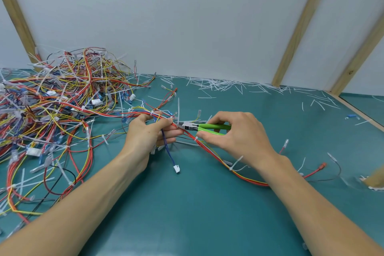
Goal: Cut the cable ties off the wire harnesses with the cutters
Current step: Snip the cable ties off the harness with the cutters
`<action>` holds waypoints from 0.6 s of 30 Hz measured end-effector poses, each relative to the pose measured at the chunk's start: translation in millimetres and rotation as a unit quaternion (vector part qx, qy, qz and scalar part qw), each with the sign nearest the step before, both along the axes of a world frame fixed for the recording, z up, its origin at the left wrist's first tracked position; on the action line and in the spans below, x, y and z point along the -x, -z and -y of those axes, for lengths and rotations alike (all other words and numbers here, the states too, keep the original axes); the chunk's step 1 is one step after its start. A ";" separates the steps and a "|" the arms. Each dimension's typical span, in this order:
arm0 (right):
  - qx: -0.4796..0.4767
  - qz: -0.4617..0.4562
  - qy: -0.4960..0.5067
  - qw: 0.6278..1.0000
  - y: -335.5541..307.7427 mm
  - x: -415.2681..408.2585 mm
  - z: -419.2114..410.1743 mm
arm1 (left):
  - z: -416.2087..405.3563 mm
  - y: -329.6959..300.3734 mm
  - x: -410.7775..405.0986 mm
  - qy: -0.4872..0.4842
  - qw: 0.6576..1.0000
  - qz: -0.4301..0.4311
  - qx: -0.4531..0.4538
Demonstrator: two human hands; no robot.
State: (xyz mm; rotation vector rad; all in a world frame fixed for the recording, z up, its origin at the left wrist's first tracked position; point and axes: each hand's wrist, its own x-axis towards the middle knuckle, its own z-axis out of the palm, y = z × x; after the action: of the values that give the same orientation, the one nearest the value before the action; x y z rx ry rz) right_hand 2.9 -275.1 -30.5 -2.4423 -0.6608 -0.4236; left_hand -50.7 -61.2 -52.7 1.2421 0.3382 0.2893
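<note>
teal matting covers the worktable [197, 203], which backs onto a pale wall panel with slanted wooden battens. near the middle of the table a wire harness [209, 149] of mostly red, yellow and white wires runs from the left hand down and to the right, passing under the right wrist. the left hand [145, 135] grips this bundle, fingers curled round it, with a blue lead ending in a small white connector [176, 169] hanging below the fist. the right hand [236, 133] holds green-handled cutters [204, 127], fingers wrapped over the handles and thumb beneath; the metal tip points left and meets the bundle right beside the left fingertips. whether the blades are closed cannot be told. a white cable tie [235, 162] still circles the harness lower down, near the right wrist. to the left sits a big tangled heap of harnesses [56, 100]. cut white tie scraps [224, 85] litter the table's far edge.
</note>
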 end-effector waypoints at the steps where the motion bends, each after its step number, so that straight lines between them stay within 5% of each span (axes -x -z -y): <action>1: -0.001 -0.002 -0.001 1.000 0.3 0.0 -0.1 | -0.1 0.4 -0.4 0.001 1.000 -0.001 -0.001; 18: 0.013 -0.008 0.001 1.000 -1.1 -0.2 0.7 | -0.7 2.1 -0.8 0.006 1.000 -0.002 0.002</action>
State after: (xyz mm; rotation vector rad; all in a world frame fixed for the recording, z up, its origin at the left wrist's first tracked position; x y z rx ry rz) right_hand 3.1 -275.8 -29.4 -2.4679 -0.6609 -0.3992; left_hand -49.9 -60.5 -54.9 1.2405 0.3352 0.2759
